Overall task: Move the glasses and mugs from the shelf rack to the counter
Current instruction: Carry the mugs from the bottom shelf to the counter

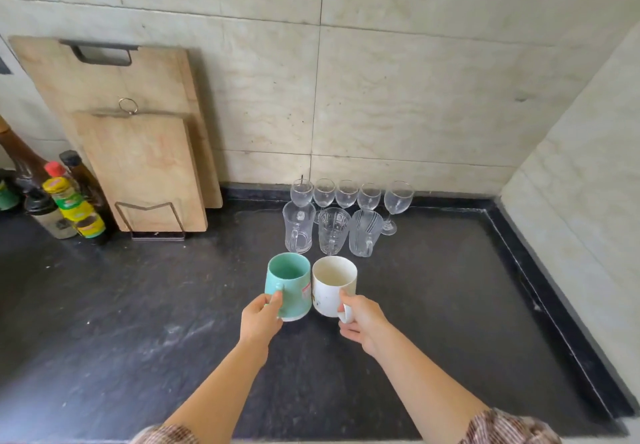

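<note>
My left hand (260, 319) grips the handle of a teal mug (289, 284). A white mug (331, 286) is held by its handle in my right hand (362, 322). The two mugs stand side by side, touching, on the dark counter (138, 322). Just behind them stand three clear glass mugs (333, 230) in a row. Further back, by the wall, is a row of several wine glasses (346, 194), the rightmost one (397, 201) larger. No shelf rack is in sight.
Two wooden cutting boards (138, 152) lean on the wall in a wire stand at back left. Several sauce bottles (65, 201) crowd the far left. A raised black rim (540, 287) borders the counter on the right, below a tiled side wall.
</note>
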### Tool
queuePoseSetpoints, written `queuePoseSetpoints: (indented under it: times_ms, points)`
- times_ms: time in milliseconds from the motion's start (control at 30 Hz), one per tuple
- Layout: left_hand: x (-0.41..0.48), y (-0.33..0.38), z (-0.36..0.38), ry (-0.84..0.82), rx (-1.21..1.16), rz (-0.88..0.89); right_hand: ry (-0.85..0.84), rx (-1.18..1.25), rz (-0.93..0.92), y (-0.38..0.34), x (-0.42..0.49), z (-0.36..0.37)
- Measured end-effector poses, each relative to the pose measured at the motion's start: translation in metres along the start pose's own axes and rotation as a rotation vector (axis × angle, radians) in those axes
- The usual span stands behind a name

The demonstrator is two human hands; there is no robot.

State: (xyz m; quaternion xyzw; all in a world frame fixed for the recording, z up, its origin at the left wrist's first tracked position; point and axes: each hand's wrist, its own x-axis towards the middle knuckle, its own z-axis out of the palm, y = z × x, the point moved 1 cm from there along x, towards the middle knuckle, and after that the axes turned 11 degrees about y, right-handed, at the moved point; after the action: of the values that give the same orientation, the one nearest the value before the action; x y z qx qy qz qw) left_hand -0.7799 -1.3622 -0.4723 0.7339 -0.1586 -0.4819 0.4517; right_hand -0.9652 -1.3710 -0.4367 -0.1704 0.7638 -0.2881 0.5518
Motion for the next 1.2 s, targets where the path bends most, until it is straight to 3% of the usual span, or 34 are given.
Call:
queuePoseSetpoints:
  times_ms: [367,533,800,1200]
  points:
    - [0.016,-0.021,0.006,-0.034,0.090,0.029,-0.061,0.109,0.087,0.015,0.022,0.011]
    - [0.013,-0.033,0.001,0.036,0.185,0.065,-0.075,-0.041,0.035,0.016,0.018,0.016]
    - [0.004,-0.024,-0.004,0.087,0.529,0.285,-0.024,-0.235,-0.062,0.028,0.016,0.015]
    - [-0.013,-0.022,0.001,0.093,0.596,0.310,0.074,-0.381,-0.144,0.031,0.011,0.012]
